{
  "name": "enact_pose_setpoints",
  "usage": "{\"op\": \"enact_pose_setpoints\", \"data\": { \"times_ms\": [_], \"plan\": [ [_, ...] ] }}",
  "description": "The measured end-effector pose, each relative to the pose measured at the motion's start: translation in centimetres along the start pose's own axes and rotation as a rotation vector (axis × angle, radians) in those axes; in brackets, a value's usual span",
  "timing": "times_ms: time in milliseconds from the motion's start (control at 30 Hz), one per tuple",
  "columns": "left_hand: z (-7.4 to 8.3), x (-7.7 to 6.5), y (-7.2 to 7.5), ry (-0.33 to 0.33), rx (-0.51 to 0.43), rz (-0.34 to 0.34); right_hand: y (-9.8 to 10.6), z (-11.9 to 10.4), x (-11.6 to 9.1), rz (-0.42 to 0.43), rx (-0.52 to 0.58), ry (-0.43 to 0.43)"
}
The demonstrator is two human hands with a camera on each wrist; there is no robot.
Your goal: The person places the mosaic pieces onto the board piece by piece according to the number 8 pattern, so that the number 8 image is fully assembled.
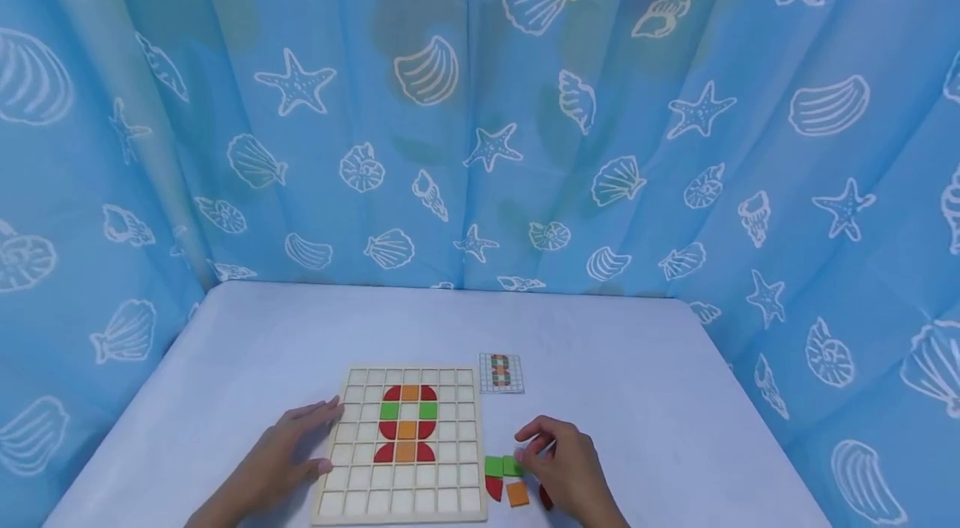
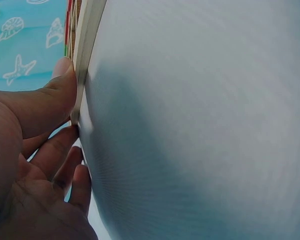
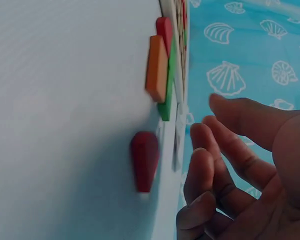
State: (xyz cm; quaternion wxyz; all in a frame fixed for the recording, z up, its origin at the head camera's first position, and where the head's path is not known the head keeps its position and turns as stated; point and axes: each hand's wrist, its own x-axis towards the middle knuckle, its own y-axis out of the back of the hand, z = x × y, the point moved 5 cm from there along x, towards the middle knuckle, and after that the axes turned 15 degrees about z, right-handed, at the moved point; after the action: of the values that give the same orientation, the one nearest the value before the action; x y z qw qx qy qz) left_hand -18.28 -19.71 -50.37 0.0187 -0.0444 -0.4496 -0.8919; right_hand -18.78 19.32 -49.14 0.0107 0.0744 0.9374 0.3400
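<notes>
A pale wooden grid board lies on the table, carrying a pattern of red rounded tiles, orange squares and green squares. My left hand rests at the board's left edge, thumb and fingers spread against it. To the right of the board, my right hand hovers with bent fingers over loose tiles; nothing shows between its fingertips in the right wrist view. Beneath and beside it lie green squares, an orange square, a red quarter-round tile and another red tile, partly hidden in the head view.
A small printed card with a coloured grid pattern lies beyond the loose tiles, just right of the board. White cloth covers the table. A blue curtain with shell and starfish prints hangs around the back and sides.
</notes>
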Motion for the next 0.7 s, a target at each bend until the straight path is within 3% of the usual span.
{"op": "enact_pose_setpoints", "data": {
  "times_ms": [200,433,700],
  "plan": [
    [-0.2,0.3,0.4,-0.016,0.018,0.007,-0.9,0.4,0.0,-0.072,-0.035,0.0],
    [-0.7,0.3,-0.1,-0.004,0.001,-0.002,-1.3,0.2,0.0,-0.041,-0.161,0.019],
    [-0.6,0.2,-0.3,-0.02,-0.007,-0.001,-1.3,0.2,-0.1,-0.045,-0.121,0.019]
  ]
}}
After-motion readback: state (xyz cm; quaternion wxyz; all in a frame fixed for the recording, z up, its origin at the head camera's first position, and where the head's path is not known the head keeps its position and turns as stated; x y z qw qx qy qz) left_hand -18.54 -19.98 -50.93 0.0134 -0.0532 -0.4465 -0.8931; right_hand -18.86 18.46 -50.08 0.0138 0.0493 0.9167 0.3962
